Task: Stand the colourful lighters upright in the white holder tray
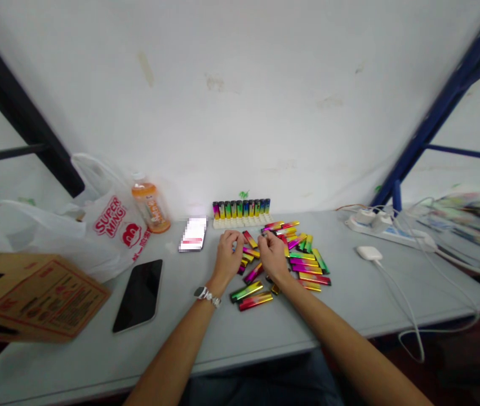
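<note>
My left hand (229, 255) has its fingers curled in over the left side of a loose pile of lighters (303, 261). A small bluish bit shows between those fingers, seemingly a lighter mostly hidden by them. To the right, my right hand (272, 256) is closed in a pinch, with a dark end at its fingertips; the rest is covered. The pile is shiny red, gold, green and magenta, lying in mixed directions around and under both hands. Just behind, a pale slotted rack (244, 220) holds a row of upright lighters (240, 208) along its back.
On the left are a phone with a lit screen (193, 234), a dark tablet (139, 294), an orange drink bottle (151, 206), a plastic bag (115, 225) and a cardboard box (45, 296). At right lie a power strip (392, 230), a white charger (369, 253) and cables.
</note>
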Motion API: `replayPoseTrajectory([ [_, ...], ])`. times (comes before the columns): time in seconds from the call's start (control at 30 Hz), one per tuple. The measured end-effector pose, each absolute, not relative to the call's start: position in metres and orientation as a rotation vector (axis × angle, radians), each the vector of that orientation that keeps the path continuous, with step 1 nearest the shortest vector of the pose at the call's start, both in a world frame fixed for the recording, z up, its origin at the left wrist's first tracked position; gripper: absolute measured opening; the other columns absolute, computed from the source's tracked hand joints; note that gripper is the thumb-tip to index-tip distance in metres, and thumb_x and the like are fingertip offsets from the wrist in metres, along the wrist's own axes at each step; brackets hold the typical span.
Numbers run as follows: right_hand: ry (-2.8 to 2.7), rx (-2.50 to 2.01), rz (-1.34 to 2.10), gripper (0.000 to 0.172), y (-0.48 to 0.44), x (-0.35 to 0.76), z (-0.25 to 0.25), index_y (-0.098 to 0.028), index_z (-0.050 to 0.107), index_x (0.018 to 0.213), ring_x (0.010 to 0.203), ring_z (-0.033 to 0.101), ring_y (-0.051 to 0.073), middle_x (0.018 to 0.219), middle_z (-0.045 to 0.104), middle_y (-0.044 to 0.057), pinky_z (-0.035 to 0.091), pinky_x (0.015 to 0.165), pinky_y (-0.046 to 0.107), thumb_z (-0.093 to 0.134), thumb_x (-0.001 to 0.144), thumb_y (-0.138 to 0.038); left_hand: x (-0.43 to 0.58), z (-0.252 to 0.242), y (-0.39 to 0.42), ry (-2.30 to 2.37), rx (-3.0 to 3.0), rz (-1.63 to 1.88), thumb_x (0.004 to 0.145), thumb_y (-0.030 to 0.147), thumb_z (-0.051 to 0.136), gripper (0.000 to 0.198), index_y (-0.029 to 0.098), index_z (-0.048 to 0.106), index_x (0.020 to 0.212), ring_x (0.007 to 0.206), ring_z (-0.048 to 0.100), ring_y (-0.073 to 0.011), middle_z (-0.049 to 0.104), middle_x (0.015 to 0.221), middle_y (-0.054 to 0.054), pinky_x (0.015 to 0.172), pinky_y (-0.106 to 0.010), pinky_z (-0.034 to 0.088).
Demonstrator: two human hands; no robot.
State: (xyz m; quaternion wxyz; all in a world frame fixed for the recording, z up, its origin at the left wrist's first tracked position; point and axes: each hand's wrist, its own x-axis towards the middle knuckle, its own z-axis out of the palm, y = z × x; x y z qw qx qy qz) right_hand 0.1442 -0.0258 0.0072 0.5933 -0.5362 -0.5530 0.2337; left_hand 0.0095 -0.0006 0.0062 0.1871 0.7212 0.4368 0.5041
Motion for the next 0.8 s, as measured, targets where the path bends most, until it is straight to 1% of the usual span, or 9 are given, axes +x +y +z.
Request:
replayPoseTrajectory([
  [0.1,-1.276,-1.244,0.53,0.031,-0.025,0.144,0.004,-0.023,0.036,0.063,0.055,0.035,0.011,0.055,0.036,-0.006,0.027,0.055,0.026,0.049,0.086,-0.039,0.01,0.004,0.0,1.233,2.036,1.388,0.095,0.029,0.046,0.028,0.019,0.063,0.075,0.091,0.057,-0.0193,0.061,0.088,-0.005,0.083,-0.033,0.046],
  [0.2,-1.282,-1.21,0.569,0.033,-0.024,0.144,0.003,-0.023,0.039,0.067,0.056,0.036,0.012,0.059,0.037,-0.006,0.029,0.054,0.025,0.05,0.089,-0.045,0.01,0.003,0.001,1.239,2.032,1.372,0.095,0.028,0.046,0.027,0.019,0.063,0.077,0.091,0.057,-0.0191,0.061,0.089,-0.005,0.082,-0.032,0.047],
  [0.3,-1.304,-1.122,0.683,0.028,-0.025,0.144,0.005,-0.023,0.049,0.085,0.058,0.041,0.013,0.063,0.043,-0.006,0.034,0.054,0.024,0.049,0.091,-0.051,0.011,0.002,0.001,1.252,2.033,1.372,0.094,0.027,0.047,0.023,0.018,0.062,0.078,0.091,0.057,-0.019,0.061,0.09,-0.005,0.081,-0.032,0.048],
  [0.4,-1.357,-1.049,0.775,0.028,-0.023,0.152,0.01,-0.024,0.051,0.1,0.061,0.048,0.014,0.069,0.051,-0.004,0.041,0.058,0.025,0.049,0.091,-0.05,0.01,0.003,0.001,1.258,2.037,1.383,0.093,0.026,0.048,0.021,0.019,0.061,0.078,0.09,0.057,-0.0188,0.06,0.089,-0.005,0.081,-0.032,0.048],
  [0.5,-1.487,-1.023,0.692,0.025,-0.013,0.171,0.016,-0.022,0.06,0.094,0.075,0.057,0.015,0.085,0.06,0.001,0.047,0.069,0.027,0.057,0.088,-0.046,0.01,0.006,-0.001,1.246,2.045,1.379,0.093,0.027,0.05,0.02,0.019,0.061,0.078,0.091,0.057,-0.0192,0.061,0.089,-0.005,0.083,-0.034,0.048],
  [0.57,-1.542,-1.039,0.591,0.024,-0.001,0.188,0.021,-0.02,0.066,0.09,0.081,0.058,0.016,0.093,0.061,0.004,0.048,0.072,0.028,0.064,0.083,-0.043,0.011,0.008,-0.002,1.232,2.05,1.369,0.093,0.028,0.051,0.019,0.02,0.062,0.08,0.093,0.057,-0.0196,0.062,0.092,-0.005,0.086,-0.035,0.048],
  [0.6,-1.576,-1.07,0.577,0.025,0.007,0.197,0.024,-0.019,0.068,0.09,0.079,0.058,0.015,0.093,0.062,0.004,0.048,0.071,0.028,0.066,0.081,-0.043,0.012,0.009,-0.002,1.225,2.058,1.364,0.093,0.029,0.051,0.019,0.02,0.062,0.081,0.094,0.057,-0.0198,0.062,0.093,-0.005,0.088,-0.036,0.047],
  [0.73,-1.588,-1.188,0.722,0.03,0.047,0.223,0.038,-0.016,0.068,0.091,0.057,0.054,0.013,0.071,0.063,0.001,0.044,0.053,0.027,0.067,0.076,-0.042,0.013,0.008,-0.002,1.221,2.14,1.307,0.093,0.028,0.051,0.018,0.021,0.063,0.082,0.096,0.057,-0.0212,0.062,0.094,-0.006,0.092,-0.038,0.045],
  [0.8,-1.543,-1.183,0.709,0.029,0.068,0.23,0.042,-0.016,0.065,0.091,0.054,0.055,0.012,0.073,0.063,0.001,0.043,0.049,0.025,0.069,0.072,-0.038,0.012,0.006,-0.002,1.255,2.21,1.234,0.092,0.029,0.052,0.016,0.021,0.063,0.084,0.097,0.056,-0.0224,0.063,0.097,-0.006,0.092,-0.04,0.044],
])
